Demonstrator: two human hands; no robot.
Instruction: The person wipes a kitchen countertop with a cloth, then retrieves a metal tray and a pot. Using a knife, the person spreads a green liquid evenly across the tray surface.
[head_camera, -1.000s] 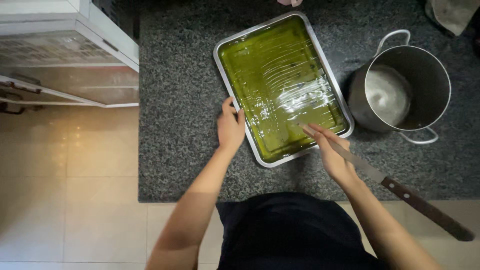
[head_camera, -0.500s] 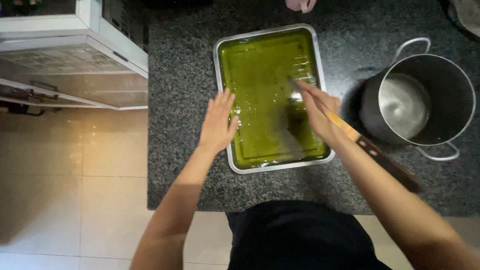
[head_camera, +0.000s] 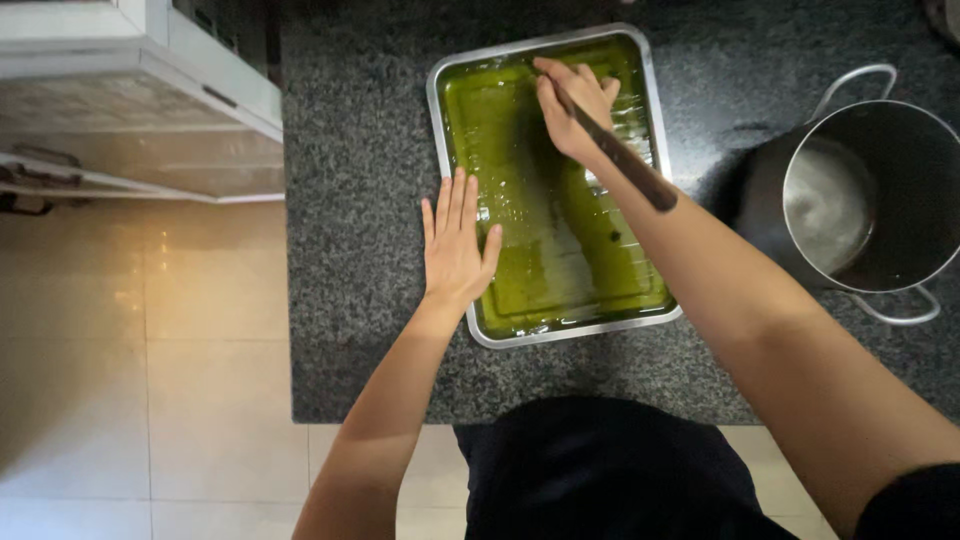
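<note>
Metal tray (head_camera: 441, 120) sits on the dark speckled tabletop (head_camera: 350, 260), long side running away from the person. It holds a set green slab (head_camera: 540, 230) with a glossy surface and faint parallel score lines.

Left hand (head_camera: 455, 245) lies flat and open, fingers spread, on the tray's left rim, thumb reaching in over the green slab. It grips nothing.

Right hand (head_camera: 575, 105) is over the far end of the tray, fingers clenched around a knife (head_camera: 625, 165). The dark wooden handle points back along the forearm toward the person; the blade end is under the fingers at the slab's far part, and whether the tip touches the slab cannot be told.

Steel pot (head_camera: 865, 195) with two loop handles stands right of the tray, apart from it, pale inside at the bottom. White cabinet (head_camera: 150, 80) is left of the tray, beyond the tabletop edge, above a beige tiled floor (head_camera: 130, 380).
</note>
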